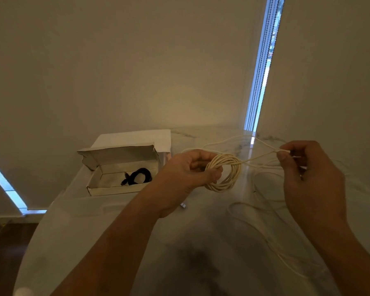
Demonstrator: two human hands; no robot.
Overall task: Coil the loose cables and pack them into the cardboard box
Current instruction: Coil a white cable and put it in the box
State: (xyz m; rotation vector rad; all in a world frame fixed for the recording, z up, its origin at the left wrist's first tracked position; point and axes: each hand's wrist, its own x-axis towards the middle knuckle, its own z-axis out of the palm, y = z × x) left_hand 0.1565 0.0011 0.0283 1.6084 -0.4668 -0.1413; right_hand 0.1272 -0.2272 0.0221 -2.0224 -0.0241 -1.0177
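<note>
head | left hand [188, 169] fingers curled round white cable coil [223, 174], held above desk [115, 221] | right hand [303, 167] fingers pinch its loose strand | cardboard box [120, 176] open at desk's left, black cable [138, 176] coiled inside

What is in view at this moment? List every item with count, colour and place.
cardboard box: one, pale, lid open, on the table's left side
black cable: one, coiled, inside the box
cream cable: one, partly coiled, held above the table; loose length trails right
white plug: one, on the table below the left hand
white sheet: one, behind the box
table: one, pale marble
left hand: grips the coil
right hand: pinches a loose loop of the cream cable
</note>
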